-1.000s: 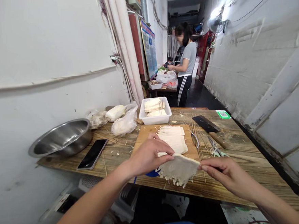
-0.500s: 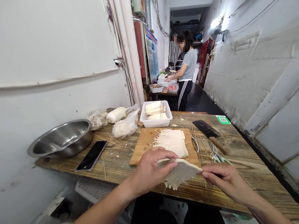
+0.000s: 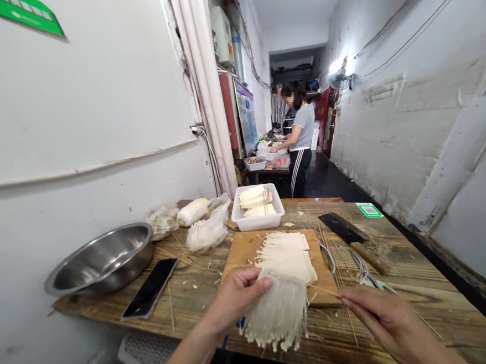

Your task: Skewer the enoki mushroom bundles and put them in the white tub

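My left hand (image 3: 245,295) pinches a flat bunch of enoki mushrooms (image 3: 277,312) at its top left corner, with the caps hanging down towards me. Between the fingertips of my right hand (image 3: 379,311) is a thin wooden skewer (image 3: 323,290), which runs left to the bunch's right edge. Whether its tip has gone into the mushrooms, I cannot tell. Just beyond, more flat bunches of enoki (image 3: 287,256) lie overlapping on a wooden cutting board (image 3: 242,251), caps to the left.
A white tub (image 3: 259,221) of skewered enoki stands behind the board. To the right lie a cleaver (image 3: 344,229), scissors (image 3: 363,273) and loose skewers. On the left are a steel bowl (image 3: 102,258), a phone (image 3: 150,288) and bagged mushrooms (image 3: 207,231). A person (image 3: 302,133) stands farther back.
The enoki bunch has tipped so its broad face shows, caps downward. My right hand has moved away to the right, leaving a length of skewer visible. The camera view has tilted upward.
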A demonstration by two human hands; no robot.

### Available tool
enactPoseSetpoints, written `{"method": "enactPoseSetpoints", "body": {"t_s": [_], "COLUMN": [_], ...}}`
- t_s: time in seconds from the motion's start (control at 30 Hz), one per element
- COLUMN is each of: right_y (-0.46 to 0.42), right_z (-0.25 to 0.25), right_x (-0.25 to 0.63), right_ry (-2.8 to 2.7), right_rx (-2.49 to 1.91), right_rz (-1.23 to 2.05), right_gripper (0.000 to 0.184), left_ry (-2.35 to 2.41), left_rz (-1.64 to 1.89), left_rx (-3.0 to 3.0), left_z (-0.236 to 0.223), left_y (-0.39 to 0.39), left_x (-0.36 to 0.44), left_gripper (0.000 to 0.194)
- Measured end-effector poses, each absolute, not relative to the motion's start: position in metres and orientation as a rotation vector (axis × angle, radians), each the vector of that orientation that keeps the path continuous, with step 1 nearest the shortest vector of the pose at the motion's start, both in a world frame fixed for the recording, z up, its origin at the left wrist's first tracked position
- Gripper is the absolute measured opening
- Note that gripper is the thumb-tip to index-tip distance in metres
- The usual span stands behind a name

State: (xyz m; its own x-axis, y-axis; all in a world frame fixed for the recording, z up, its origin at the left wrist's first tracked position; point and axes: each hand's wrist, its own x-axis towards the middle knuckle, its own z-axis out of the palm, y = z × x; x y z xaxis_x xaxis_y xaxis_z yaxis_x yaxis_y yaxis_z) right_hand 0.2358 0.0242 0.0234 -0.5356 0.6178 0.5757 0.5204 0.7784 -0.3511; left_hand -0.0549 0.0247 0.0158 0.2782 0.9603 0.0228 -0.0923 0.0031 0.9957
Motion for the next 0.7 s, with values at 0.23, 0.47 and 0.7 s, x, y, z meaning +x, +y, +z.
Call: {"method": "enactPoseSetpoints", "body": {"t_s": [0.23, 0.47, 0.7], "right_y": [0.075, 0.185, 0.293], "right_z": [0.050, 0.054, 0.020], "right_x": [0.205, 0.147, 0.074], "right_ry": [-2.112, -1.864, -1.691], "right_rx": [-0.924, -0.967, -1.072], "right_rz": [0.316, 0.452, 0.511], "right_gripper": [0.020, 0.027, 0.022], "left_ry": [1.210, 1.666, 1.882], "left_rz": [1.578, 1.699, 1.698], "left_rx": [1.229, 1.248, 1.328], "left_z": [-0.028, -0.123, -0.158], "left_y": [0.045, 0.053, 0.064], "left_x": [-0.086, -0.103, -0.108], "left_gripper": [0.070, 0.057, 0.045]}}
